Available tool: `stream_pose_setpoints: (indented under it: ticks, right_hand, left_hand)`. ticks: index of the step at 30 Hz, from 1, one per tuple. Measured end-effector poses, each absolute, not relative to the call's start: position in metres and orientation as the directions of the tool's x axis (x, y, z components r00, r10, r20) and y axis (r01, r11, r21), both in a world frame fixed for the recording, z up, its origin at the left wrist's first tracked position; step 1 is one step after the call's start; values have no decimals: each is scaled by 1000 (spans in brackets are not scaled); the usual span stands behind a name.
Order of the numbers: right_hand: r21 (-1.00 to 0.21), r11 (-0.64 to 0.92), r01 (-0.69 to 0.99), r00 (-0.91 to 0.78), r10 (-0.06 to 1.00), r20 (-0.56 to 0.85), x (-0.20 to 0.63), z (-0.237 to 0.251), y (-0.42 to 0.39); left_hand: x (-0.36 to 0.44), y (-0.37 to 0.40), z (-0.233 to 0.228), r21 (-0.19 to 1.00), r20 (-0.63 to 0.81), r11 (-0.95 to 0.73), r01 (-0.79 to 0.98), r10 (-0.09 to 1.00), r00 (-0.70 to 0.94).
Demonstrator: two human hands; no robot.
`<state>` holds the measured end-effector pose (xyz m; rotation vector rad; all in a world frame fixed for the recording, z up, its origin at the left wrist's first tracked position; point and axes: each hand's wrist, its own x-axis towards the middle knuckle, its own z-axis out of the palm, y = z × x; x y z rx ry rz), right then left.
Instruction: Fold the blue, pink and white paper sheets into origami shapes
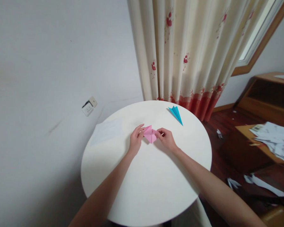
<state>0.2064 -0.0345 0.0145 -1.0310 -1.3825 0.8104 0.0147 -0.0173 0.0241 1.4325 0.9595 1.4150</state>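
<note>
A piece of folded pink paper [150,135], roughly diamond-shaped with a crease down its middle, is held between my two hands just over the white round table [153,189]. My left hand [136,138] pinches its left corner between thumb and fingers. At the right corner, the fingers of my right hand [167,138] are closed on the paper, with the fingertips partly hidden. Beyond my right hand a blue paper plane [176,114] lies on the table, its nose pointing towards me.
A white paper sheet [106,130] lies on the table's left side. Behind the table hang floral curtains [184,47], and a wall socket [88,108] is at left. To the right, papers [274,140] are piled on a wooden surface, with scraps on the dark floor.
</note>
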Motion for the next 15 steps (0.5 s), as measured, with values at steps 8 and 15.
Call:
stream_pose_setpoints:
  ticks: [8,15]
  right_hand:
    - [-903,407,135,48,908,416,209,16,-37]
    - [-856,486,177,10,869,495,211,19,-39]
  left_hand:
    - [18,-17,26,970,210,-196,-147,973,92]
    - [17,-21,32,985,87,-63,-161,986,144]
